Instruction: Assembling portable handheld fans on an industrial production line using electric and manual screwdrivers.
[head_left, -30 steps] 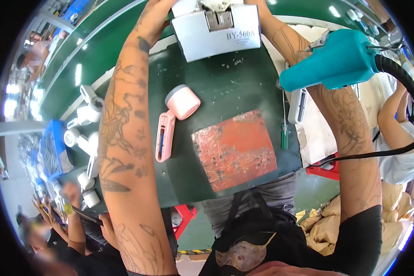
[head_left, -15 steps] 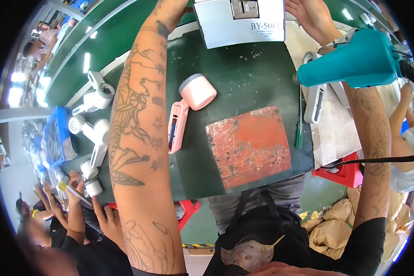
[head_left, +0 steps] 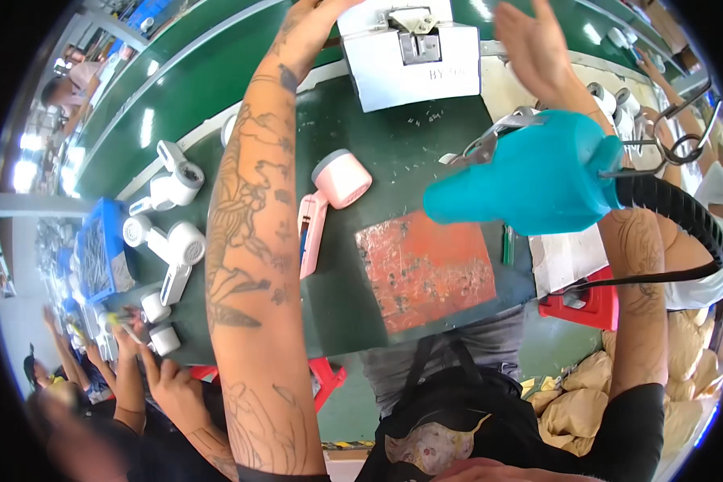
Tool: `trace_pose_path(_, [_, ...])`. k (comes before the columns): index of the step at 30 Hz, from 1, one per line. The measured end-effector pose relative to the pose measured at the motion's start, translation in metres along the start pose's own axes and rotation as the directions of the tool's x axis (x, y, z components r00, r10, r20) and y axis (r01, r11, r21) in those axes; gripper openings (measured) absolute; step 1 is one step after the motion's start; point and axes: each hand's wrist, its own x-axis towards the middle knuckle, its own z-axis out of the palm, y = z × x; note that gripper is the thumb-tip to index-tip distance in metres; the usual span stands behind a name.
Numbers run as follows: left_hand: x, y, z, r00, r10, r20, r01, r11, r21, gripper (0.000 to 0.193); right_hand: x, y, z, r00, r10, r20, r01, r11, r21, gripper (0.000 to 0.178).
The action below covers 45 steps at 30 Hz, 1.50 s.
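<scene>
A white screw feeder box (head_left: 414,72) with a metal mechanism in its front stands at the far edge of my work mat. My left hand (head_left: 317,14) is at its upper left corner, most of the fingers cut off by the top edge of the view. To the right of the box my right hand (head_left: 532,48) is held up open, fingers stretched out, touching nothing. Between my forearms hangs a teal electric screwdriver (head_left: 530,173) with a thick black cable. A pink hair dryer (head_left: 341,178) with an open handle lies beside my left forearm, untouched.
A worn red-brown pad (head_left: 426,281) lies on the green table, a green-handled screwdriver (head_left: 508,245) right of it. White hair dryers (head_left: 186,243) and a blue bin (head_left: 103,249) are at left. A co-worker's hand (head_left: 173,390) is close by. Brown sacks (head_left: 574,402) lie below.
The teal screwdriver has swung left and nearer, now over the pad's far right corner. My right hand shows more fully, fingers outstretched. The whole view has shifted slightly.
</scene>
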Motion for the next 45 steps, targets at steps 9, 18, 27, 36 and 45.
trace_pose_path(9, [-0.016, -0.023, -0.013, 0.986, -0.066, -0.151, 0.080, 0.993, 0.089, 0.048, -0.009, 0.044, -0.026, 0.960, -0.087, -0.265, 0.094, 0.995, 0.015, 0.094])
trace_pose_path(18, [-0.003, -0.020, -0.011, 0.987, 0.072, 0.142, -0.035, 0.968, -0.250, 0.048, 0.004, 0.057, 0.021, 0.999, 0.011, -0.050, 0.000, 0.973, 0.229, 0.093])
trace_pose_path(27, [-0.002, -0.016, -0.012, 0.954, 0.133, 0.269, 0.007, 0.886, -0.463, 0.045, 0.001, 0.055, 0.025, 0.989, -0.075, -0.126, 0.094, 0.984, 0.152, 0.084])
trace_pose_path(36, [0.006, -0.012, 0.011, 0.997, 0.031, -0.074, -0.038, 0.993, -0.108, 0.046, 0.034, 0.033, -0.060, 0.896, -0.421, -0.140, 0.412, 0.907, -0.085, 0.092])
trace_pose_path(45, [-0.002, -0.007, 0.005, 1.000, 0.006, -0.022, -0.007, 1.000, -0.004, 0.060, 0.063, 0.050, -0.019, 0.996, -0.056, -0.074, 0.074, 0.963, 0.258, 0.089])
